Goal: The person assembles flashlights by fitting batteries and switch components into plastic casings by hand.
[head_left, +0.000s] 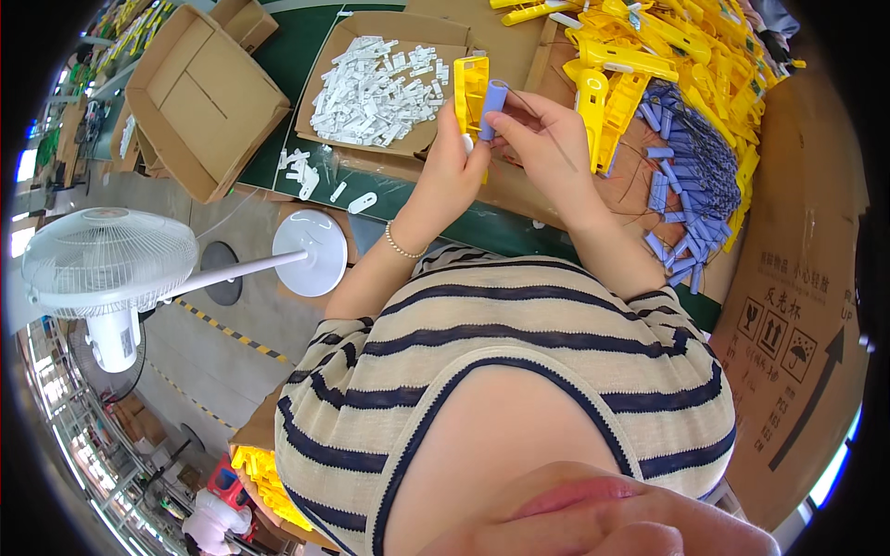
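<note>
My left hand [450, 171] is closed round the lower end of a yellow plastic housing [471, 88], which stands upright with its hollow side showing. In my right hand [542, 144], pinched between thumb and fingers, is a blue-violet cylindrical battery cell [493, 107] with a thin dark wire. The cell is held right beside the housing; whether the two touch, I cannot tell. A small white piece [467, 143] shows by my left fingertips. Beyond my left hand, a shallow cardboard tray [445, 30] holds a heap of small white plastic parts [375, 93].
Yellow housings [640, 56] pile up at the far right, next to many wired blue cells [691, 176]. A few loose white parts [306, 176] lie on the green table edge [399, 193]. An empty carton [204, 102], a white fan [111, 259] and a large cardboard box [797, 250] stand around.
</note>
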A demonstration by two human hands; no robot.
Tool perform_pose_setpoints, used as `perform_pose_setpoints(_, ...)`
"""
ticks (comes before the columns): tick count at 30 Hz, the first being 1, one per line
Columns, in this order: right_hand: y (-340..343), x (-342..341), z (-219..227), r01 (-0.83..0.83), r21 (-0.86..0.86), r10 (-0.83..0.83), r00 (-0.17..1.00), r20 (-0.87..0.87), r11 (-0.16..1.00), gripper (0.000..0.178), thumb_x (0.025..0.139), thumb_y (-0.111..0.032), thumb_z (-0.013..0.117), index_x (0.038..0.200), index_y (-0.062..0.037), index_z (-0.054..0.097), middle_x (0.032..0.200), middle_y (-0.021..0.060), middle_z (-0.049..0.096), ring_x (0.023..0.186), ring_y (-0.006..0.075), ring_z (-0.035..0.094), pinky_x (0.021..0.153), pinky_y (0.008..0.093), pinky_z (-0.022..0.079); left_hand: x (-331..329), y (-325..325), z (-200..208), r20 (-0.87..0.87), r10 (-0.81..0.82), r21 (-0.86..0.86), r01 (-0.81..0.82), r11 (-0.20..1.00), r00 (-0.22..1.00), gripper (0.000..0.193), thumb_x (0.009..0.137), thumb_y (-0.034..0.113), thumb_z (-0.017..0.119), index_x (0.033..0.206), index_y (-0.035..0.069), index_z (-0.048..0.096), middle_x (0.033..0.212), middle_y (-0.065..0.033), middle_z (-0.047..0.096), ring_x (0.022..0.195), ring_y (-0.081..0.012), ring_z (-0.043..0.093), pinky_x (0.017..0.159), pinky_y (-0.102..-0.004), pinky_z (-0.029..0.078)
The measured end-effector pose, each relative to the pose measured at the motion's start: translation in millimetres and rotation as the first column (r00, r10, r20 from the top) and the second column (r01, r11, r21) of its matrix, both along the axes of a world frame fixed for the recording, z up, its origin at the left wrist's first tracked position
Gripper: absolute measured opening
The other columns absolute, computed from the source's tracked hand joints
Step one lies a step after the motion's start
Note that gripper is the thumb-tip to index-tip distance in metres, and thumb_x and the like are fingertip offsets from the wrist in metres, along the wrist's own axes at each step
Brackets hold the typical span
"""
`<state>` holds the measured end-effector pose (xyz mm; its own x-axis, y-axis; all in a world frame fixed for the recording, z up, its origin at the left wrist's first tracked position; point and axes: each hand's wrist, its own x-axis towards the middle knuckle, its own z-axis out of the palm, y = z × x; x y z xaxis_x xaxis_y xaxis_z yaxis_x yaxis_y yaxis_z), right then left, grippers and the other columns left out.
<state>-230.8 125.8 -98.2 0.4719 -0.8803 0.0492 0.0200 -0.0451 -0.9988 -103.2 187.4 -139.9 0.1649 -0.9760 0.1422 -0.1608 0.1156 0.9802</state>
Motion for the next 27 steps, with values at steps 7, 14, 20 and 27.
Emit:
perform_pose_setpoints(7, 6.6, 5.9, 11.8, -0.009, -0.225, -0.030, 0.986, -0.167, 0.974, 0.023, 0.082, -0.004, 0.061, 0.102, 0.0064, 0.062, 0.083, 0.0126, 0.067, 0.072, 0.0120, 0.063, 0.067, 0.0245, 0.051, -0.1, 2.4, -1.8, 0.219, 0.113, -0.173, -0.076, 0.982, 0.969, 0.054, 0.088, 0.000, 0.049, 0.134, -0.001, 0.023, 0.118, -0.0159, 0.047, 0.101, -0.0201, 0.053, 0.084, -0.0312, 0.045)
perform_pose_setpoints(14, -2.3, 4.2, -5.6, 0.304, -0.094, -0.274, 0.930, 0.244, 0.948, 0.024, 0.080, -0.008, 0.063, 0.101, 0.0029, 0.062, 0.075, 0.0084, 0.064, 0.071, 0.0110, 0.062, 0.063, 0.0236, 0.049, 8.3, 1.7, 9.7, -0.124, -0.033, -0.051, 0.026, 0.998, 0.992, 0.060, 0.087, 0.000, 0.053, 0.137, -0.001, 0.020, 0.117, -0.0119, 0.045, 0.106, -0.0182, 0.048, 0.092, -0.0305, 0.040)
perform_pose_setpoints(20, 4.0, 1.9, 10.5, 0.033, -0.112, -0.052, 0.984, -0.169, 0.993, 0.024, 0.079, -0.013, 0.066, 0.098, 0.0002, 0.062, 0.070, 0.0052, 0.059, 0.064, 0.0081, 0.053, 0.056, 0.0243, 0.044, 5.5, 2.2, 15.6, 0.024, -0.024, -0.128, 0.027, 0.991, 0.999, 0.065, 0.085, 0.003, 0.054, 0.138, -0.003, 0.016, 0.119, -0.0145, 0.045, 0.108, -0.0198, 0.047, 0.092, -0.0315, 0.041)
perform_pose_setpoints(27, -0.2, 0.5, 8.3, -0.069, -0.044, 0.056, 0.969, -0.239, 0.997, 0.028, 0.076, -0.018, 0.072, 0.096, -0.0006, 0.064, 0.067, 0.0020, 0.057, 0.059, 0.0062, 0.050, 0.053, 0.0219, 0.041, 14.1, 7.3, 6.8, 0.026, -0.089, -0.149, 0.092, 0.985, 0.996, 0.069, 0.085, -0.001, 0.048, 0.142, -0.002, 0.009, 0.133, -0.0143, 0.036, 0.124, -0.0204, 0.036, 0.103, -0.0323, 0.029)
